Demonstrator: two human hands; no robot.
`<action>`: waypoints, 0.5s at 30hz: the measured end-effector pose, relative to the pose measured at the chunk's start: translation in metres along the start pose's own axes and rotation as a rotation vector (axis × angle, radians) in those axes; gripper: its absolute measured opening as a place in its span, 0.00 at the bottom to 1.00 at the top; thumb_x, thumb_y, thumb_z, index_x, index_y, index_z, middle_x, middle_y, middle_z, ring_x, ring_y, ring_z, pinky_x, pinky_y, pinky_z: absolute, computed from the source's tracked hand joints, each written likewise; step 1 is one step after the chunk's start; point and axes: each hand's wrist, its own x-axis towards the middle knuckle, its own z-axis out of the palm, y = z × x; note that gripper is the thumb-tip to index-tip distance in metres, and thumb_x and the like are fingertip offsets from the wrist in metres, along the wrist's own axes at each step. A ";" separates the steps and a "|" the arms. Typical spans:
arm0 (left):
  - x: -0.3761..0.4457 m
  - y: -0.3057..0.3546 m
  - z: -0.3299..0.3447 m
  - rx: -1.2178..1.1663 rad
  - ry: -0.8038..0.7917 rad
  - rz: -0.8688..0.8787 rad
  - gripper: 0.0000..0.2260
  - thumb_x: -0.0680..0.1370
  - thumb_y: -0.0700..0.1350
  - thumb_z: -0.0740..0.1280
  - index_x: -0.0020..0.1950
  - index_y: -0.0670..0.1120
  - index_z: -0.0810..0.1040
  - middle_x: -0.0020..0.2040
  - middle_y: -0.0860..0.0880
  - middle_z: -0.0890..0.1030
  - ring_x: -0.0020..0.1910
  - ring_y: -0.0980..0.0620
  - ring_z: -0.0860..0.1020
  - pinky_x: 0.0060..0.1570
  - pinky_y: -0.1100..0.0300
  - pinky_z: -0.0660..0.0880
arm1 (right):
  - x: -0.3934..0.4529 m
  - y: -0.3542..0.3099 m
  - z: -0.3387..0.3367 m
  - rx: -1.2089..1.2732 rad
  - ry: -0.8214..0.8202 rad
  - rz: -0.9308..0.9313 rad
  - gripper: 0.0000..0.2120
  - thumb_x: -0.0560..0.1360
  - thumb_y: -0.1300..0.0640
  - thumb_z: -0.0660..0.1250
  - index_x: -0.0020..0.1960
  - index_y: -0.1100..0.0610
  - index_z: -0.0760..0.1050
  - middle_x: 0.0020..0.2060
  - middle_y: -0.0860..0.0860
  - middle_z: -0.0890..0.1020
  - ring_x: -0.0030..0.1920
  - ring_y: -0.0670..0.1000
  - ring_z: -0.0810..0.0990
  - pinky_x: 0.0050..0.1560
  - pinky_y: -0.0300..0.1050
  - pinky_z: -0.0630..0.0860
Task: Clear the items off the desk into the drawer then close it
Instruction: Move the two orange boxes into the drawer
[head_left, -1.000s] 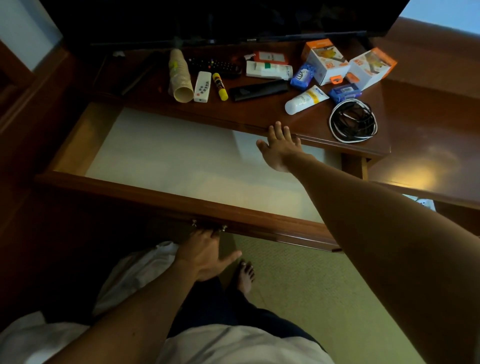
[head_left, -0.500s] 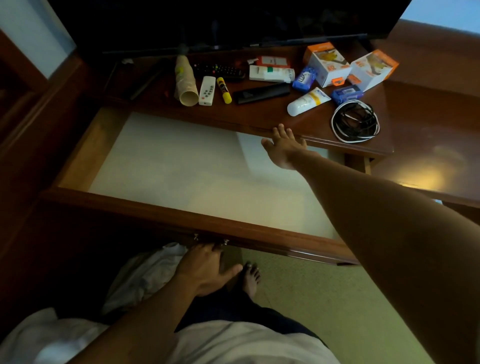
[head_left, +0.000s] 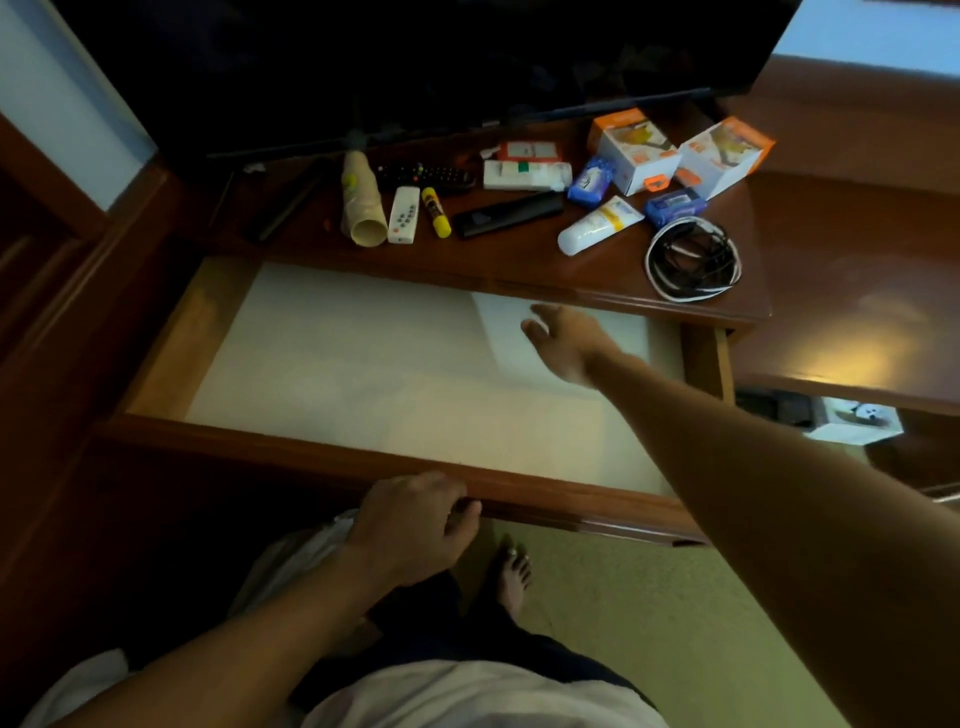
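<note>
The wooden drawer (head_left: 322, 460) is pulled far out, lined with pale paper and holding nothing. My left hand (head_left: 410, 525) grips its front edge at the handle. My right hand (head_left: 563, 340) hovers open over the drawer's back right part, just below the desk (head_left: 519, 265) edge. On the desk lie a cardboard tube (head_left: 359, 203), a white remote (head_left: 404, 214), a glue stick (head_left: 435, 212), two black remotes (head_left: 508, 214), a white cream tube (head_left: 597, 225), a coiled black cable (head_left: 693, 259), blue packets (head_left: 674, 206) and two orange-white boxes (head_left: 635, 149).
A dark TV screen (head_left: 415, 67) stands over the back of the desk. A lower wooden surface (head_left: 857, 291) adjoins on the right. My bare foot (head_left: 511, 574) rests on green carpet under the drawer front. A white box (head_left: 857, 423) sits low at right.
The drawer has come further out toward me. My left hand moved up onto the drawer's front edge. My right hand drew back from the desk edge to above the drawer.
</note>
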 end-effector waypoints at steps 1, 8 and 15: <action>0.013 0.003 -0.012 -0.040 0.086 0.034 0.17 0.77 0.59 0.59 0.46 0.50 0.82 0.41 0.53 0.82 0.40 0.48 0.82 0.36 0.57 0.77 | -0.005 0.003 -0.001 0.000 -0.011 0.013 0.26 0.83 0.44 0.55 0.79 0.53 0.63 0.76 0.56 0.68 0.75 0.60 0.66 0.75 0.56 0.62; 0.143 0.026 -0.058 0.043 0.018 0.112 0.23 0.80 0.54 0.62 0.74 0.49 0.70 0.74 0.50 0.71 0.73 0.49 0.68 0.70 0.53 0.65 | -0.021 0.020 -0.032 -0.003 0.094 0.057 0.25 0.78 0.52 0.62 0.75 0.52 0.68 0.72 0.53 0.73 0.70 0.58 0.72 0.69 0.52 0.70; 0.238 0.048 -0.084 0.082 0.045 0.187 0.25 0.78 0.52 0.65 0.74 0.46 0.69 0.73 0.47 0.71 0.72 0.46 0.69 0.69 0.51 0.66 | -0.012 0.032 -0.070 0.085 0.240 0.033 0.19 0.72 0.55 0.60 0.62 0.51 0.78 0.60 0.52 0.82 0.59 0.57 0.80 0.58 0.54 0.78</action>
